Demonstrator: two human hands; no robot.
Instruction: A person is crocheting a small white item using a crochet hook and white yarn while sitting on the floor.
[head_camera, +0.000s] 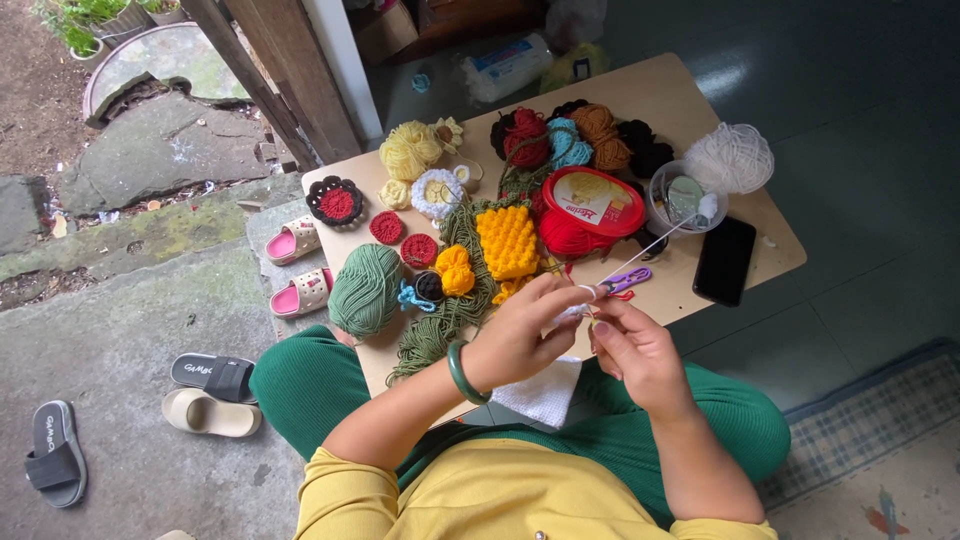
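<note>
The white piece (545, 388) hung from both hands over the lap, its top edge pinched at the fingertips and its body draped down between the green-trousered knees, just off the near edge of the low table (640, 95). The white strand (650, 247) ran from the pinch up and to the right, taut and nearly straight, toward the clear tub (680, 195) that sat beside the white yarn (730, 157); so the strand's long axis lay diagonal, away from the body. Both hands met at the same spot, neither clearly nearer. The left hand (520, 335), a green bangle (462, 372) on its wrist, came in from the left with the palm turned down and the fingers curled narrow, closed on the piece's edge. The right hand (635, 350) faced it, thumb and forefinger pressed together at the working point; whether they held a hook or only the strand, I could not tell. A purple clip (628, 281) lay on the table just beyond the fingertips, and a black phone (724, 259) lay farther right. The green ball (365, 290) lay well to the left.
</note>
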